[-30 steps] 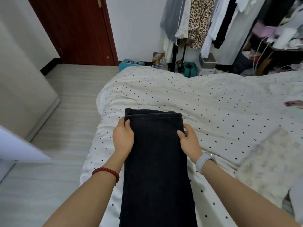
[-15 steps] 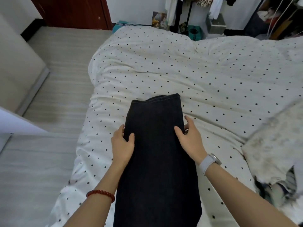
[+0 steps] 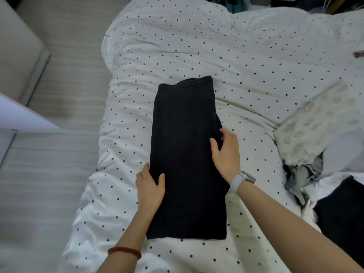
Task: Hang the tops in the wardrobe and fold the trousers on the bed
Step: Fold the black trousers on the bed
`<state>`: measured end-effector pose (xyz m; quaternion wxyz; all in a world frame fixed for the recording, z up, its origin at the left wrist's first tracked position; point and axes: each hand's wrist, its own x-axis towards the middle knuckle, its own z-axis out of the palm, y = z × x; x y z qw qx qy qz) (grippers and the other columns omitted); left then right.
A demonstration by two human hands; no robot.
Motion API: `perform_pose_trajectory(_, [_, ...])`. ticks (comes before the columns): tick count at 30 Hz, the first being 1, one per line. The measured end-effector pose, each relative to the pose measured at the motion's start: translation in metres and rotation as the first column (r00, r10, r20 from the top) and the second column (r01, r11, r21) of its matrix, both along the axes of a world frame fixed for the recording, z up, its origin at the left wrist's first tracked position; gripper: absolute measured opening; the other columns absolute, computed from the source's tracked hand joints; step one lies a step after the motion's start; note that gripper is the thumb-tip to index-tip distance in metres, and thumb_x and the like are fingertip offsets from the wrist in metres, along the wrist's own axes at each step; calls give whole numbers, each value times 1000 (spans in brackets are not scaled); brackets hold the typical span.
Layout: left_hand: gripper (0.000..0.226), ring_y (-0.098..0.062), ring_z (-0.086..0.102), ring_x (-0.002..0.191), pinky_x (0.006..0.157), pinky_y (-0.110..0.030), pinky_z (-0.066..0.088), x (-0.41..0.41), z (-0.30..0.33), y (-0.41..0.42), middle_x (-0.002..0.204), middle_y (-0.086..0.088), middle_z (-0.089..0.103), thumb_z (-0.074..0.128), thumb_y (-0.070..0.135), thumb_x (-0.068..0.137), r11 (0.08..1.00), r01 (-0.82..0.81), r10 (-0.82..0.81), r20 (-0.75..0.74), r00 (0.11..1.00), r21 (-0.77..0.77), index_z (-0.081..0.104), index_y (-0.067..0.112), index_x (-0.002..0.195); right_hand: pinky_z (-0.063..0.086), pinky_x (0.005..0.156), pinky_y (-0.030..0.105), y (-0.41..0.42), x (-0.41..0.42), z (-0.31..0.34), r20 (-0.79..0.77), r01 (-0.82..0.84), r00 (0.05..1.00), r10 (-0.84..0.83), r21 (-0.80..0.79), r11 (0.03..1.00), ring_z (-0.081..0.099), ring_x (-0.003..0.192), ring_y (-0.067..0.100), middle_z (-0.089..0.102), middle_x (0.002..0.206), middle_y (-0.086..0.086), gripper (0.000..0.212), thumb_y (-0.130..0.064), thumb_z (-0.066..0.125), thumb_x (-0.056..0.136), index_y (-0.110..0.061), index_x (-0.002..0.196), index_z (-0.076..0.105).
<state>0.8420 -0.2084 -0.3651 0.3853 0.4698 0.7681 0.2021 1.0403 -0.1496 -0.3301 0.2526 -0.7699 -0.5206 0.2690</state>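
Item 1, floor (image 3: 65, 79): pale striped boards along the left of my view, beside the bed.

Item 2, bed (image 3: 246, 62): white cover with black dots, rumpled; it carries every item below.

Item 3, left hand (image 3: 150, 187): on the left long edge of the trousers, nearer half. Thumb lies on top of the cloth, fingers run along the edge and, as far as I can tell, tuck under it; I read this as a light grip on the edge. A red bead bracelet (image 3: 124, 252) sits on that wrist.

Item 4, trousers (image 3: 185, 158): black, folded into a long narrow panel in mid-bed. The long axis runs straight away from me, hem end far, fold end near. The panel lies between my two hands.

Item 5, right hand (image 3: 226, 152): on the right long edge, farther up than the left. Thumb on top, fingers spread loosely over the side where a lower layer bulges out. White watch (image 3: 242, 181) on the wrist.

Judgement: the next fold goes across the long axis, and the right hand is nearer the far end.

Item 6, clothes pile (image 3: 323, 138): pale floral piece and dark garments, well apart at the right edge; blurred.
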Motion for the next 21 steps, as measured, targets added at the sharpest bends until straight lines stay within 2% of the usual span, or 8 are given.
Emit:
perform_pose_trajectory(3, [40,-22,48,114,96,-37,44,-10,2,-53,121,-6,49,58,26,90,996,-64,72,145,987,-60,46,10,124,38,89,25,-76,1,-1,-129,39,991,-35,27,999,48,103,17,46,104,-4,27,-16,47,95,-9,120,51])
perform_pose_trajectory(6, [34,-17,59,89,76,-28,50,-18,7,-96,99,-6,60,62,47,79,982,-75,133,355,926,-172,55,16,91,43,87,28,-152,5,-14,-204,43,977,-53,-50,998,51,99,16,48,99,-8,17,-10,49,92,-17,108,52])
perform_pose_trajectory(7, [29,-14,60,85,73,-25,49,-20,8,-108,94,-3,62,62,46,80,973,-83,170,418,892,-217,57,18,86,44,88,29,-174,4,-17,-235,29,971,-49,-85,996,52,99,17,48,100,-8,17,-9,51,92,-20,105,49])
perform_pose_trajectory(9, [15,-16,62,97,83,-29,50,-22,7,-124,106,-1,65,60,30,90,932,-139,308,526,793,-335,60,19,101,44,90,27,-202,-2,-20,-306,-28,952,-22,-158,987,52,103,17,45,104,-11,23,-10,55,90,-23,106,45])
perform_pose_trajectory(11, [24,-20,60,106,91,-34,50,-24,5,-128,115,-5,64,57,24,92,898,-168,388,551,739,-407,59,14,114,41,94,26,-211,-4,-21,-327,-68,945,-1,-199,978,47,106,14,42,108,-10,31,-10,58,88,-19,115,45])
perform_pose_trajectory(16, [28,-20,59,106,79,-30,51,-30,25,-120,114,-8,65,58,22,91,852,-144,464,600,652,-503,61,5,113,34,106,30,-206,-7,-4,-450,-60,886,-109,-346,936,38,112,14,31,119,2,40,-13,58,89,-15,126,44])
perform_pose_trajectory(19, [32,-19,59,106,85,-30,49,-34,51,-116,112,-6,66,56,28,92,885,-108,399,615,681,-454,61,4,113,30,110,32,-206,-10,16,-535,-90,841,-75,-274,957,32,125,15,26,129,-3,28,-20,61,88,-28,112,49])
perform_pose_trajectory(21, [25,-14,59,105,91,-32,45,-39,68,-113,109,0,66,51,30,94,904,-116,386,669,635,-412,62,11,107,29,110,26,-202,-11,32,-538,-123,843,25,-148,981,26,129,8,27,132,-11,17,-24,63,87,-33,99,54])
